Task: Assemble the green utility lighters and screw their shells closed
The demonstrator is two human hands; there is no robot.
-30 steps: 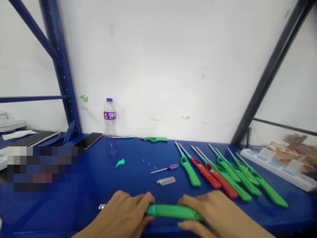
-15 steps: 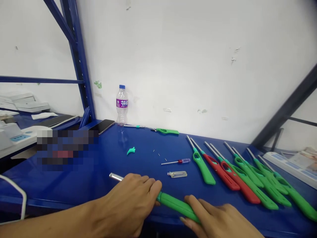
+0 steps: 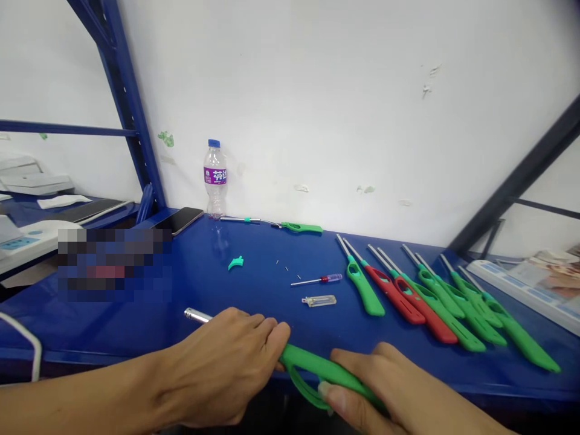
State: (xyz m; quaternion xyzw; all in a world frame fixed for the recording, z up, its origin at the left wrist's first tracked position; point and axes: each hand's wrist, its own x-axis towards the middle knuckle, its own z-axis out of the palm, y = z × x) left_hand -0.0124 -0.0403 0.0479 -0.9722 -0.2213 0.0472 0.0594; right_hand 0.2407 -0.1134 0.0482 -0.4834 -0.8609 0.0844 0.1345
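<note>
A green lighter (image 3: 324,367) with a metal tube is held between my hands near the table's front edge. My left hand (image 3: 235,365) is wrapped round its tube, whose metal tip sticks out to the left. Its handle is gripped by my right hand (image 3: 376,386), thumb below the trigger loop. Beyond them lie a small screwdriver (image 3: 330,278), a clear fuel tank (image 3: 321,300), a teal trigger piece (image 3: 236,263) and several tiny pins. To the right, green lighters (image 3: 366,292) and red lighters (image 3: 399,296) lie in a slanted row.
Against the wall stand a plastic bottle (image 3: 215,181) and, beside it, a partly opened green lighter (image 3: 301,228). A phone (image 3: 183,220) lies at the back left. White power strips (image 3: 521,293) sit at the right and left. Blue shelf posts flank the blue table (image 3: 190,272).
The lighter in my hands has rolled, so its trigger loop now shows below the handle. My right thumb has shifted onto it. The whole view has shifted slightly.
</note>
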